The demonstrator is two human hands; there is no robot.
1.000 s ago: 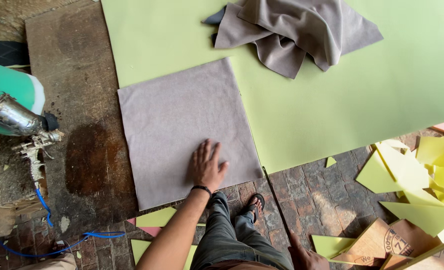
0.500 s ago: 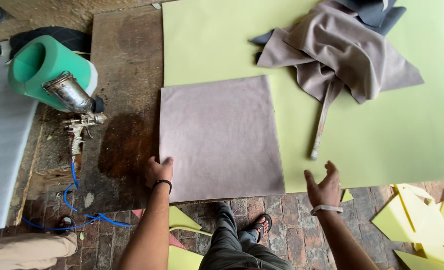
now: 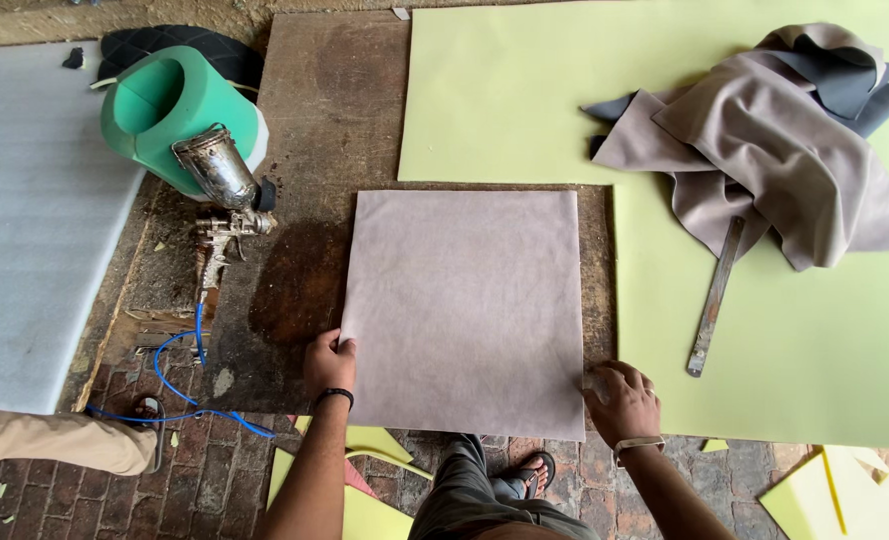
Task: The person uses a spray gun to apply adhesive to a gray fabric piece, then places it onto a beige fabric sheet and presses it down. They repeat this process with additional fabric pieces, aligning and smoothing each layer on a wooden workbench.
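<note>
1. Both hands pinch the near edge of a square grey fabric panel: the left hand grips its near-left corner with thumb on top, and the right hand closes fingers over its near-right corner.
2. Between and beyond the two hands, the panel lies flat on a worn brown board, its right side reaching the edge of a large pale-green foam sheet.
3. Beyond the right hand, a long metal ruler rests on the foam, its far end tucked under a crumpled heap of grey fabric.
4. Beyond the left hand, a metal spray gun leans against a green foam roll, and a blue hose trails from the gun toward the brick floor.
5. Left of the left hand, another person's trousered leg and sandalled foot lie at the edge of a white padded sheet.
6. Nearer than the grip, yellow foam offcuts scatter beside the worker's own sandalled foot.
</note>
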